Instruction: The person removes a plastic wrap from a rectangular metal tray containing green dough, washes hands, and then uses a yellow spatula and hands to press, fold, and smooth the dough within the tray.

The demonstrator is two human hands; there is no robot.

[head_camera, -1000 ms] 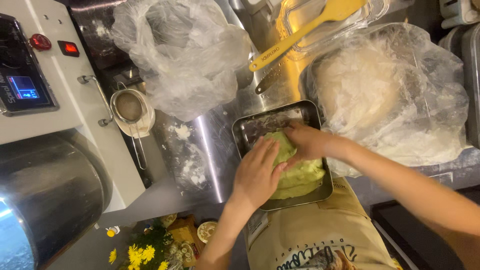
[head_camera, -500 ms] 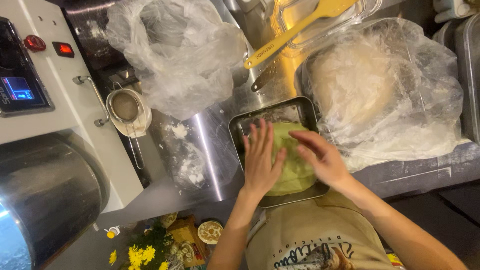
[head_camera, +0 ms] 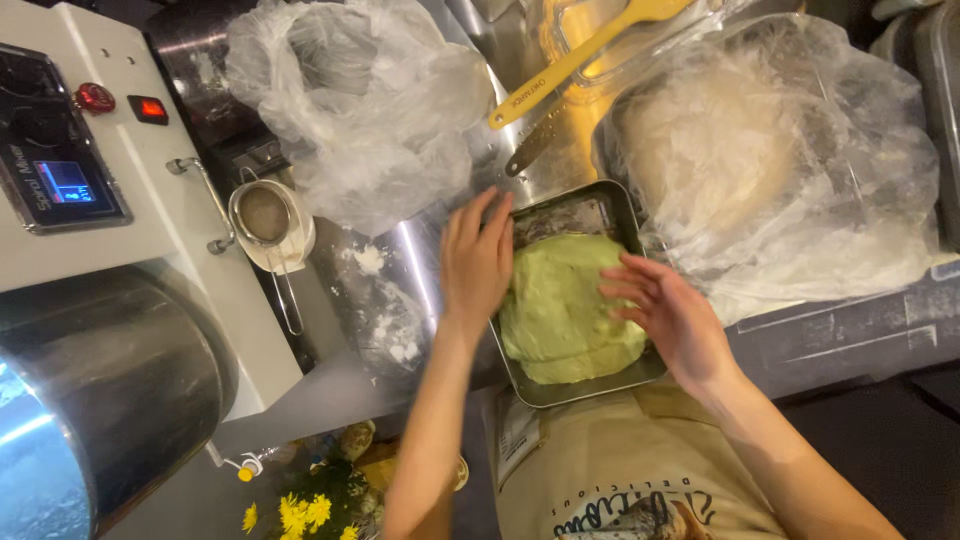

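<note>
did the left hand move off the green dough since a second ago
Yes. The left hand slid from the green dough to the metal tray's left rim, toward the sieve.

Left hand (head_camera: 478,262) covers the left rim of the metal tray (head_camera: 585,385) and the edge of the green dough (head_camera: 565,305). Right hand (head_camera: 672,315) hides the dough's right side. Contact beneath either palm cannot be confirmed. The mixer bowl (head_camera: 95,400) and yellow spatula (head_camera: 575,60) are cut off at the frame edges. Contents under the clear plastic sheet (head_camera: 800,170) are indistinct.
</note>
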